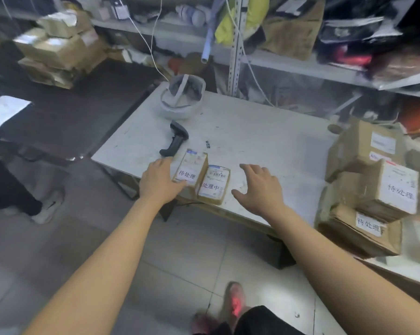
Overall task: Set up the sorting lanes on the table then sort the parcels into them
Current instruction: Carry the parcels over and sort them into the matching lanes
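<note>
- A black scanner (174, 143) lies on the tabletop (264, 131), its handle toward the near edge.
- A grey-white helmet (183, 97) sits at the far left corner, beyond the scanner.
- A metal shelf (288, 66) behind holds a yellow bag (243, 18) and clutter.
- A white sheet (4, 111) lies on a dark table (71, 112) at left.
- A white shoe (48, 209) stands on the tiled floor (107, 238).

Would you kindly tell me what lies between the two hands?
Head view: two small labelled parcels side by side, the left parcel against the left hand, the right parcel apart from the right hand by bare table.
</note>
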`<state>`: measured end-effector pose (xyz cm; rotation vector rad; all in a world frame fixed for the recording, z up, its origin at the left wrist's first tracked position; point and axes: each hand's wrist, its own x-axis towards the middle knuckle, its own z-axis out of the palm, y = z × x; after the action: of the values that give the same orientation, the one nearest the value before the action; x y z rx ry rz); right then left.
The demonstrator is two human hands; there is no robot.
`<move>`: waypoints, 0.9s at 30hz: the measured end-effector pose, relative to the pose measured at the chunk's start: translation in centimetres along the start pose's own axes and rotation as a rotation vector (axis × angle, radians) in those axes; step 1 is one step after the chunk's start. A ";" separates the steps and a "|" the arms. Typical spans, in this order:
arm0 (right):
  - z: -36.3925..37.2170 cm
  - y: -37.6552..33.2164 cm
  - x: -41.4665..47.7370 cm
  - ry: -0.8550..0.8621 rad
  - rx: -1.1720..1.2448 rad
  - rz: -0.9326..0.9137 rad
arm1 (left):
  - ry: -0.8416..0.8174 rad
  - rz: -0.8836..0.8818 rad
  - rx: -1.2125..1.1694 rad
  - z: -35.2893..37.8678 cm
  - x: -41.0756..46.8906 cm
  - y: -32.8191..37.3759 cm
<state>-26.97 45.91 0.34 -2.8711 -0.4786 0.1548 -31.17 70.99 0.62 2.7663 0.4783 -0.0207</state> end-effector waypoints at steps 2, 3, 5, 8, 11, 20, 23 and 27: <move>1.8 -1.1 1.1 -0.040 0.020 0.026 | -0.065 -0.035 -0.074 1.2 1.0 -0.6; 2.8 -1.6 1.7 -0.066 0.044 0.045 | -0.091 -0.059 -0.094 2.0 1.6 -1.0; 4.5 -2.5 3.2 -0.124 0.158 0.132 | -0.117 -0.113 -0.169 4.0 2.6 -1.6; 6.9 -3.6 5.1 -0.169 0.334 0.261 | -0.133 -0.216 -0.280 6.0 2.8 -1.3; 9.2 -4.9 6.7 -0.170 0.462 0.346 | -0.130 -0.242 -0.306 7.2 3.7 -0.8; 12.4 -7.7 8.7 -0.100 0.553 0.667 | -0.029 -0.272 -0.390 8.5 5.6 -0.9; 12.8 -8.6 9.2 -0.127 0.509 0.764 | -0.023 -0.236 -0.369 8.4 5.9 -1.7; 12.8 -10.0 9.6 -0.079 0.465 0.855 | -0.017 -0.189 -0.386 7.4 6.5 -3.1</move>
<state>-22.76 60.89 -10.35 -2.4108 0.7073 0.4446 -25.71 73.39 -7.84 2.3358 0.6612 0.0036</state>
